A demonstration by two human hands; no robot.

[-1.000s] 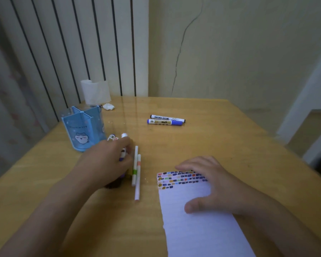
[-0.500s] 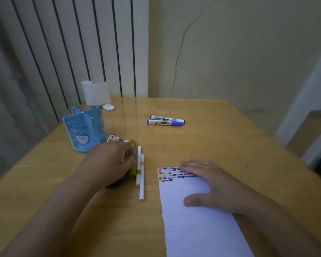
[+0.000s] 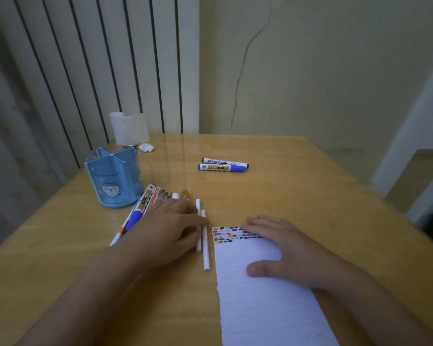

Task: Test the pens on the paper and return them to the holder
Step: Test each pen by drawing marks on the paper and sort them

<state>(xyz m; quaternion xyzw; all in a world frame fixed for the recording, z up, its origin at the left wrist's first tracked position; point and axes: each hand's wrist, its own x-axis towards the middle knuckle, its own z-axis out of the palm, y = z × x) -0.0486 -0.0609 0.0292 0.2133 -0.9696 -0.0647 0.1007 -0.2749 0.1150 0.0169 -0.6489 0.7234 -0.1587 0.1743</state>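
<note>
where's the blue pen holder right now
In the head view, the blue plastic pen holder stands at the wooden table's left side, just beyond the row of pens under the left hand, with the white tissue roll behind it.

- Dim, flat room light with a yellow-green cast over the whole scene.
- A soft sheen streaks the table [image 3: 273, 186] at its far edge, below the striped panel [image 3: 90, 71].
- Shadows are faint and diffuse; only a weak one shows under the left hand [image 3: 170, 228].
- Wide-angle bend pulls the panel's stripes and the right-hand doorframe [image 3: 408, 136] outward.
- Corners go soft and dark; fine print on the markers [image 3: 223, 164] is unreadable.
</note>
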